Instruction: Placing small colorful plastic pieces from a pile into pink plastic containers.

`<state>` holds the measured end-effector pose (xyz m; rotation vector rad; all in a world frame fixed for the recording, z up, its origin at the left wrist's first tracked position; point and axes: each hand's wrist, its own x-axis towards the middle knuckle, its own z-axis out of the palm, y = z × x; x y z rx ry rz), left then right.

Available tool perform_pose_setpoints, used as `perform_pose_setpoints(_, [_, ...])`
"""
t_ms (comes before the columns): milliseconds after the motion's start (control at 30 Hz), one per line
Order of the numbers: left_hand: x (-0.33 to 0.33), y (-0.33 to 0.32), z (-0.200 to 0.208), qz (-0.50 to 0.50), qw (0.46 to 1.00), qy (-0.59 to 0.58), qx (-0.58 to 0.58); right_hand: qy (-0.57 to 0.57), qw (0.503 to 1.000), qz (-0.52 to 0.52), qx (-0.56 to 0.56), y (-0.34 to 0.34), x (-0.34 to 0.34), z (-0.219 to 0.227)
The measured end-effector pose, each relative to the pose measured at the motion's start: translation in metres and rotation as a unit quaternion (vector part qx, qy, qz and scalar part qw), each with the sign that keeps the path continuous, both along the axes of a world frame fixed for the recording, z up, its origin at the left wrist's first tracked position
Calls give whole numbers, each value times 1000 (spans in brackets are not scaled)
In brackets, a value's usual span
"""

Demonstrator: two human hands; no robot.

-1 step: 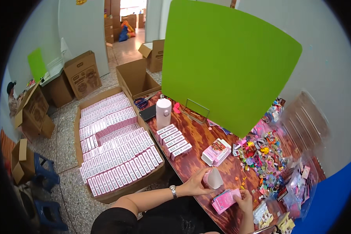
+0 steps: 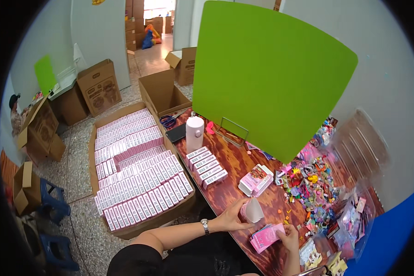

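Observation:
My left hand [image 2: 229,217] is closed round a curled pink-and-white sheet, perhaps a sticker sheet [image 2: 250,212], whose pale inner side shows. To the right, my right hand [image 2: 289,238] pinches the edge of a pink card-like packet [image 2: 275,232]. This packet lies over a small pile of pink packets [image 2: 260,244] on the wood-patterned table [image 2: 225,200]. Just beyond my left hand lies an open pink-and-white box [image 2: 256,180] with a printed picture. A heap of tiny colourful trinkets [image 2: 310,184] spreads beyond my right hand.
A large carton [image 2: 145,220] full of pink-and-white boxes stands left of the table. On the table are a row of small boxes [image 2: 207,168], a white bottle [image 2: 194,138], a dark phone [image 2: 176,133], scissors [image 2: 169,120] and an upright green board [image 2: 271,78]. Plastic bags [image 2: 354,221] lie at the right.

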<state>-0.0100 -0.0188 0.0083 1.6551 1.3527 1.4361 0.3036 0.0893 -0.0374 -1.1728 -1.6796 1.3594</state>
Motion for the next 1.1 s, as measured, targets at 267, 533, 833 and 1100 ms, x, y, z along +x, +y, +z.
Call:
perform_pose_setpoints(267, [-3,0,3,24,998,-36,-45,-16,998,-28,-59,9,10,13])
perform_pose_setpoints(533, [-7,4,3,63,998,-17,-24,90,991,-49,86,-21,-32,110])
perform_pose_setpoints(833, [1,10,7,73,994,74,31,-42,918,-39,392,-44,-106,145])
perform_pose_setpoints(1100, [-4,1,1,100,990,94,33,-88,890,23,447,-43,-111,156])
